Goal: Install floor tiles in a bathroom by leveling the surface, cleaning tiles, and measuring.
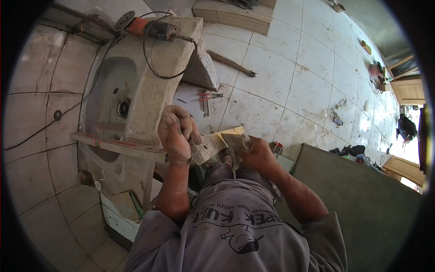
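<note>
My left hand (176, 132) is raised beside the basin's front edge, its fingers curled in. What they hold, if anything, is hidden. Just beside its fingertips is a pale, smeared flat piece (207, 148) with a yellowish strip along its far edge. My right hand (257, 155) is closed round a grey flat-bladed tool (233, 139), which looks like a trowel or scraper. Its blade points left and overlaps the pale piece. Both are in front of my body, above my legs and the floor.
A basin (136, 90) set in a rough counter is at left, with a levelling bar (120, 147) across it. An orange angle grinder (149, 28) with a looped cord lies on its far end. Red-handled pliers (210, 96) and a stick bundle (231, 62) lie beyond; a grey-green slab (353, 195) is at right.
</note>
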